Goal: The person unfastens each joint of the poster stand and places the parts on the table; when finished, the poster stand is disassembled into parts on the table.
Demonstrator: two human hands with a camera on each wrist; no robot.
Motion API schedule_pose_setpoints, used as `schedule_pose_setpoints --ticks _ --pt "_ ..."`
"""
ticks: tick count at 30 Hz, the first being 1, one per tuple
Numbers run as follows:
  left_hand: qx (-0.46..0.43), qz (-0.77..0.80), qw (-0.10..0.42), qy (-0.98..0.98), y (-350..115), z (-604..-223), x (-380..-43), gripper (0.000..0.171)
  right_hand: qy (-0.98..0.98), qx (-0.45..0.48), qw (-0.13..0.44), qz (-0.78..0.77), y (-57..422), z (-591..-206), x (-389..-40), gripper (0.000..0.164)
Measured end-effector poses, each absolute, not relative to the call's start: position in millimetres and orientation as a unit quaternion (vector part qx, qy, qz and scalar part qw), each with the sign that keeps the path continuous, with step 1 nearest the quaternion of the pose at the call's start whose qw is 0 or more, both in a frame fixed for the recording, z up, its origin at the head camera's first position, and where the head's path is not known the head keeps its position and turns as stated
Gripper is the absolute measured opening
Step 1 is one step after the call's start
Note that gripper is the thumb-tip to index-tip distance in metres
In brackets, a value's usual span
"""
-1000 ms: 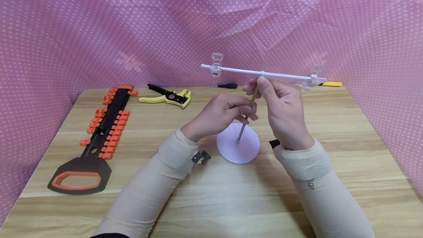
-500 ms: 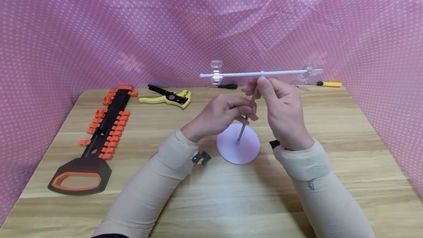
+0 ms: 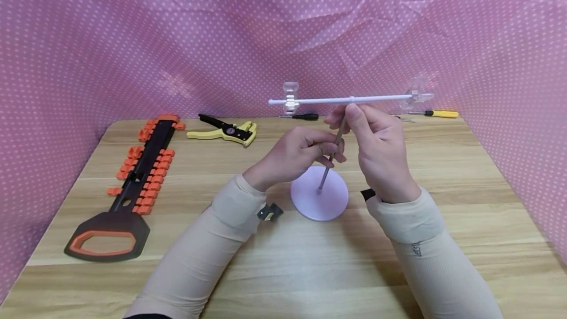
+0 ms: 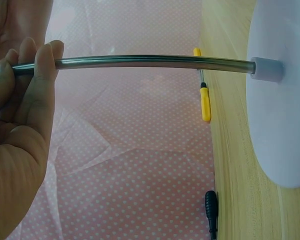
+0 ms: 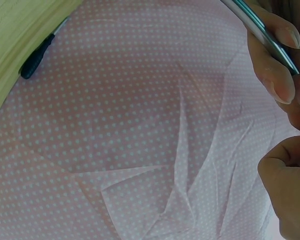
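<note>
A small stand has a round white base (image 3: 307,206) on the table, a thin metal rod (image 3: 325,177) and a white crossbar (image 3: 319,100) at the top. The rod leans to the right. Clear plastic clips sit near both crossbar ends, a left clip (image 3: 290,88) and a right clip (image 3: 418,96). My left hand (image 3: 299,154) pinches the rod between thumb and fingers at mid-height. Above it, my right hand (image 3: 382,149) grips the rod's top just under the crossbar joint. In the left wrist view the rod enters a white collar (image 4: 267,69) on the base.
An orange-and-black tool rack (image 3: 141,176) lies on the left of the wooden table. Yellow wire strippers (image 3: 230,131), a black screwdriver (image 3: 305,116) and a yellow-handled screwdriver (image 3: 444,113) lie along the back edge. Pink dotted cloth (image 3: 221,38) encloses the table.
The crossbar has turned: its left end dropped and its right end rose, from sloping down rightward to nearly level. Both hands have kept their places on the rod.
</note>
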State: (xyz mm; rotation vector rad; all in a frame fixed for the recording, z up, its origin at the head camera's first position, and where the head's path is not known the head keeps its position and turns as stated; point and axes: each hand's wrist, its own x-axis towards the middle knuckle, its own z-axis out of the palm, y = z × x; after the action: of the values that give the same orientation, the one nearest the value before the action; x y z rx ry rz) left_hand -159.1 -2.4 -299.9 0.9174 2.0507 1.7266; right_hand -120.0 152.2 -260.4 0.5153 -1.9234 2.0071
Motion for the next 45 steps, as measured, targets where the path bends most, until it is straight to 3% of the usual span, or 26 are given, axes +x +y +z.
schedule_pose_setpoints --ticks 45 --pt "0.327 0.606 0.157 0.708 -2.4 -302.2 -159.1 0.018 -0.662 0.18 0.187 0.704 151.7 -259.4 -118.8 0.029"
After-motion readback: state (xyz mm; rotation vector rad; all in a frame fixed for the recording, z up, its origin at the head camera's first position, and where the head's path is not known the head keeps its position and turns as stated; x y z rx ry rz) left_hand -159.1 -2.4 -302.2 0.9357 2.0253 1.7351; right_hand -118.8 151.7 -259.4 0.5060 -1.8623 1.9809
